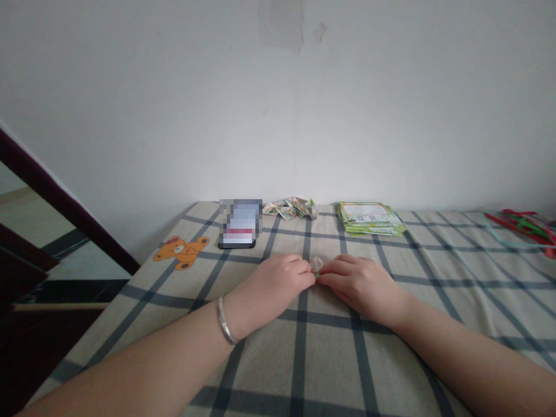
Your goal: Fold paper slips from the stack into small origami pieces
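My left hand, with a silver bangle at the wrist, has its fingers closed at the left side of a small folded piece of printed paper. From the right, my right hand pinches the same paper, its fingertips almost meeting those of the left. Only the paper's upper part shows between the fingers; the rest is hidden. Both hands rest low over the checked cloth. Beyond them lies a heap of folded printed papers, and to its right a stack of green printed sheets.
A phone with a blurred screen lies at the back left, near a bear picture on the cloth. At the far right are red and green items by a clear edge. A white wall rises behind; dark stairs drop away left.
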Available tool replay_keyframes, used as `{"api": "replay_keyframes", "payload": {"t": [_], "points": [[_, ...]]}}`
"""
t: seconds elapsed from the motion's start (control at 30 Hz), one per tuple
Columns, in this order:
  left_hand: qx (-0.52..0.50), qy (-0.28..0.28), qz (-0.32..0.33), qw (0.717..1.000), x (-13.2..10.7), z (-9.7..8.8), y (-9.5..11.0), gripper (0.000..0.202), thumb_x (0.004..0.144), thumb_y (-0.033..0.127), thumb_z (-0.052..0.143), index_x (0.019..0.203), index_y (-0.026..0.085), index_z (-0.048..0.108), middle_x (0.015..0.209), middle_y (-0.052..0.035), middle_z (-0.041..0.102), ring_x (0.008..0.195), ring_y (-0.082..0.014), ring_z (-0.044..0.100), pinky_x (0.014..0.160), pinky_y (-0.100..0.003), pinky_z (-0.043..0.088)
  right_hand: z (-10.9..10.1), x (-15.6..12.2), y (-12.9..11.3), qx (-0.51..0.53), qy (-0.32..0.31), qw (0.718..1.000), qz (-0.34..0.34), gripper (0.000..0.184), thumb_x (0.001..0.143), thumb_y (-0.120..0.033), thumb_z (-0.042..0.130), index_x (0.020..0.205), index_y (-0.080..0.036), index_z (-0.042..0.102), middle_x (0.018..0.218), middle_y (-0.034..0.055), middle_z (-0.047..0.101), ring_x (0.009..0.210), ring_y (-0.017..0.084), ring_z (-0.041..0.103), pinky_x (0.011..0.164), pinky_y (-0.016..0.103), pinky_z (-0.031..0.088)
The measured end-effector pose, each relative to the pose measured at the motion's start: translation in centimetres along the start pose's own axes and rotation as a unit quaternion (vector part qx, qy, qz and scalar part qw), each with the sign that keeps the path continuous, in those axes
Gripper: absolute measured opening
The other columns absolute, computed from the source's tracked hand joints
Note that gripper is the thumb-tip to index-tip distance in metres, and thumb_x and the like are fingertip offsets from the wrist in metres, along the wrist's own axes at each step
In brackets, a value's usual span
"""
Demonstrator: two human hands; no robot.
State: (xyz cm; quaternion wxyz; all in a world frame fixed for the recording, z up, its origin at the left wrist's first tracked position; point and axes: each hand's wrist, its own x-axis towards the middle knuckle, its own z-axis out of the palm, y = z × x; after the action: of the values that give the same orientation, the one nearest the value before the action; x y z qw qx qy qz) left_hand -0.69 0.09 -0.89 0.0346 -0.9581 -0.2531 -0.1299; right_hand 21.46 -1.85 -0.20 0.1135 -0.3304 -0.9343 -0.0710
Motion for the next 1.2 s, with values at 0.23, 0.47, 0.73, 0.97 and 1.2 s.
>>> {"api": "replay_keyframes", "payload": {"t": [0.23,0.47,0.73,0.97,1.2], "points": [[0.056,-0.011,0.007,0.998,0.0,-0.5,0.5,0.006,0.091,0.019,0.057,0.094,0.018,0.063,0.098,-0.0032,0.064,0.098,-0.0204,0.058,0.089,-0.039,0.049,-0.3,0.2,-0.2,-0.011,-0.022,1.000,0.010,0.018,0.095,-0.021,0.048,0.095,-0.022,0.067,0.102,0.0024,0.068,0.088,0.019,0.059,0.073,0.031,0.049],[0.082,-0.002,0.031,0.996,0.0,-0.5,0.3,0.009,0.090,0.020,0.059,0.098,0.018,0.062,0.098,-0.0026,0.065,0.096,-0.0203,0.057,0.091,-0.039,0.046,-0.9,0.4,-0.2,-0.027,-0.037,0.999,0.025,0.018,0.091,-0.016,0.051,0.092,-0.021,0.068,0.100,0.0034,0.067,0.088,0.019,0.058,0.072,0.030,0.047],[0.093,-0.007,0.032,0.995,-0.1,-1.0,0.0,0.008,0.089,0.020,0.059,0.096,0.019,0.063,0.094,-0.0011,0.065,0.093,-0.0203,0.057,0.092,-0.039,0.044,-1.2,-0.2,0.2,-0.043,-0.045,0.998,0.028,0.019,0.089,-0.016,0.053,0.098,-0.023,0.069,0.102,0.0033,0.068,0.088,0.018,0.060,0.070,0.029,0.044],[0.104,-0.033,0.016,0.994,-0.2,-1.8,0.1,0.007,0.090,0.019,0.058,0.092,0.018,0.065,0.091,-0.0021,0.065,0.089,-0.0200,0.058,0.089,-0.038,0.044,-1.6,-0.5,0.4,-0.039,-0.047,0.997,0.041,0.020,0.088,-0.015,0.055,0.097,-0.025,0.070,0.100,0.0019,0.068,0.084,0.017,0.062,0.066,0.027,0.042],[0.094,-0.024,0.013,0.995,-0.5,-1.9,-0.1,0.007,0.089,0.021,0.060,0.089,0.019,0.067,0.085,-0.0020,0.066,0.087,-0.0188,0.058,0.085,-0.036,0.044,-2.2,-0.8,0.8,-0.026,-0.054,0.997,0.051,0.018,0.088,-0.016,0.056,0.092,-0.025,0.071,0.098,0.0004,0.069,0.081,0.015,0.063,0.065,0.026,0.042]]}}
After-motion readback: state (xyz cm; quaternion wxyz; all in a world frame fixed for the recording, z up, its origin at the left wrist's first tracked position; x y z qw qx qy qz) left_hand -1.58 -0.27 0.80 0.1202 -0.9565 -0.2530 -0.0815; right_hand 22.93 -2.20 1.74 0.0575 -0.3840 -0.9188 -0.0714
